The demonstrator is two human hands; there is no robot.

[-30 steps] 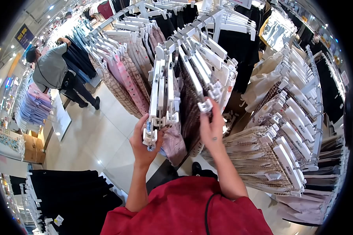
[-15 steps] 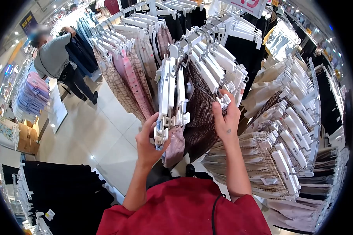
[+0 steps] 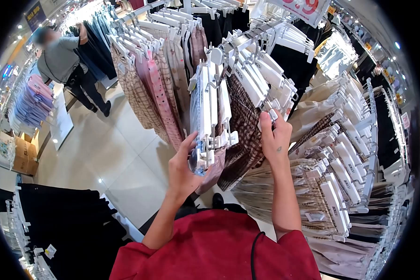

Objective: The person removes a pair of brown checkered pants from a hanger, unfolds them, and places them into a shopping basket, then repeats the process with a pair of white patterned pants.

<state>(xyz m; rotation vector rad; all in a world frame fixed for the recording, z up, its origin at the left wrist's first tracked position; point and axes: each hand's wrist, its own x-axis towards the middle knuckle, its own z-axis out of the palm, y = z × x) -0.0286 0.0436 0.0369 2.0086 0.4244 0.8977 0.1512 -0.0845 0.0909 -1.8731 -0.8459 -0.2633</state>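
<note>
My left hand (image 3: 183, 168) is closed round the clip ends of a few white clip hangers (image 3: 213, 107), with light blue cloth at the lowest clips. A pale pink garment (image 3: 213, 173) hangs just behind them. My right hand (image 3: 277, 136) pinches the clip end of a white hanger (image 3: 252, 88) at the front of the group on the right. Below it hangs a brown patterned garment (image 3: 241, 126), between my two hands. All these hangers slope down toward me from a metal rail, and my fingers partly cover their clips.
Pink and beige trousers (image 3: 161, 93) hang on the rail's left. Beige garments (image 3: 284, 191) fill a lower rack at right. Black garments (image 3: 70, 219) hang at lower left. A person (image 3: 66, 60) in grey stands at another rack, beyond the tiled floor (image 3: 121, 154).
My left hand and its hangers have shifted slightly to the right and up in view. The right hand has moved a little right, still at the hanger clip. The person's raised arm has shifted.
</note>
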